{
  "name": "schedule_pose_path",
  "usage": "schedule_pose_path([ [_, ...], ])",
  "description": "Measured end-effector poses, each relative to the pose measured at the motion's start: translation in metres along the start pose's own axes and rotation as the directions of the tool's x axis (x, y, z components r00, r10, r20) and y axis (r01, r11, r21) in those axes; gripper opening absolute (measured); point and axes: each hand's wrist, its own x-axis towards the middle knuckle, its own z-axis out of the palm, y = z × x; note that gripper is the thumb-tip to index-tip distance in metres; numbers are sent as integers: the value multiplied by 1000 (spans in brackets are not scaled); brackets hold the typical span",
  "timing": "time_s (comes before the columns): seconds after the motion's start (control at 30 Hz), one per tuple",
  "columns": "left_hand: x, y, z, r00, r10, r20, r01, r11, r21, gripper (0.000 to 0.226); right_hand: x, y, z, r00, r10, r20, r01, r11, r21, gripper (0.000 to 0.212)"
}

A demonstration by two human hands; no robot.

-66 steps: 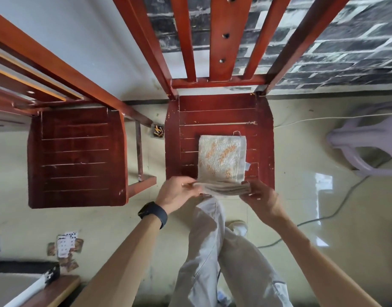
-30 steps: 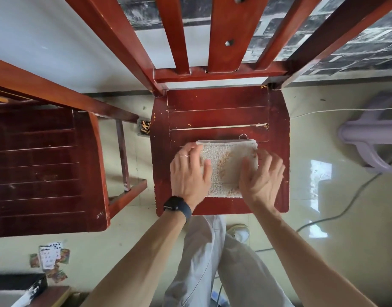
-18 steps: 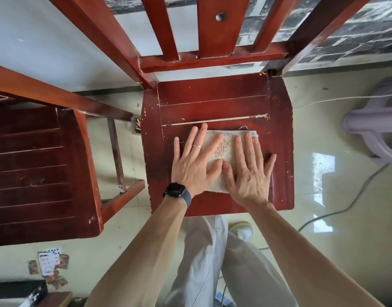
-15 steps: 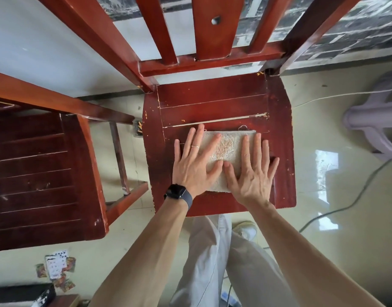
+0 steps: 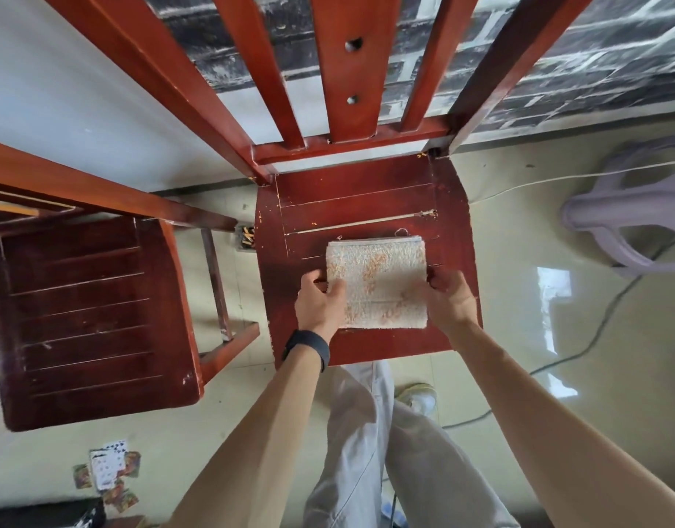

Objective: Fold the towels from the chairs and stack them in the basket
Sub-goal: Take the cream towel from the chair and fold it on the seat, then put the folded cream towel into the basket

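A small cream towel [image 5: 375, 280] with orange flecks lies folded into a square on the seat of the red wooden chair [image 5: 362, 207] in front of me. My left hand [image 5: 320, 304] grips the towel's left edge, thumb on top and fingers curled under. At the towel's right edge my right hand [image 5: 448, 299] holds it the same way. No basket is in view.
A second red wooden chair [image 5: 84, 318] stands to the left, its seat bare. A pale plastic stool [image 5: 629, 211] is at the right, with cables [image 5: 595, 329] running over the tiled floor. Playing cards [image 5: 107, 470] lie on the floor at lower left. My legs are below the chair.
Both hands lay flat on the folded towel, pressing it down. They have slid apart to its left and right edges and closed on them.
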Motion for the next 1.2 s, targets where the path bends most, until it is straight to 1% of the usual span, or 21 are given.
schedule_pose_path([
  [0.1, 13, 6, -1, 998, -58, 10, 58, 998, 2, 44, 8, -13, 0, 993, 50, 108, -58, 996, 74, 58],
  [0.17, 23, 4, -4, 993, -80, 84, 77, 996, 32, 44, 12, -17, -1, 983, 69, 173, -86, 992, 89, 57],
  [0.2, 24, 5, -7, 988, -87, 128, 83, 996, 34, 45, 14, -17, -2, 976, 68, 207, -90, 991, 97, 53],
  [0.27, 23, 6, -15, 978, -92, 185, 94, 996, -4, 51, 17, -14, -3, 963, 40, 266, -74, 990, 120, 38],
  [0.33, 23, 4, -23, 973, -71, 217, 87, 994, -66, 61, 13, -9, -8, 959, 15, 281, -64, 984, 166, 27],
  [0.43, 13, 9, -33, 962, -28, 272, 54, 995, -88, 63, 0, 2, -21, 952, -24, 306, -79, 944, 320, 27],
  [0.53, -15, 21, -39, 918, -6, 397, 59, 991, -120, 52, -21, 15, -44, 940, -63, 334, -109, 875, 472, 32],
  [0.63, -45, 35, -32, 866, 22, 499, 68, 985, -160, 36, -47, 25, -79, 946, -83, 312, -105, 835, 541, 31],
  [0.77, -101, 68, -7, 836, 94, 541, 16, 981, -196, 33, -87, 37, -141, 954, -80, 290, -119, 785, 608, 32],
  [0.9, -170, 115, 15, 782, 184, 595, -81, 977, -197, 35, -137, 43, -218, 980, -93, 175, -59, 704, 708, 35],
  [1.0, -230, 159, 25, 719, 246, 650, -162, 969, -186, 33, -185, 43, -281, 993, -99, 68, 11, 641, 768, 38],
  [1.07, -273, 188, 33, 670, 287, 684, -220, 958, -186, 35, -219, 46, -323, 993, -121, -4, 79, 620, 781, 37],
  [1.17, -339, 226, 48, 613, 344, 711, -308, 933, -185, 29, -269, 55, -380, 985, -138, -107, 168, 580, 797, 33],
  [1.2, -362, 236, 53, 589, 356, 726, -335, 925, -182, 32, -283, 60, -396, 981, -134, -141, 193, 565, 802, 32],
])
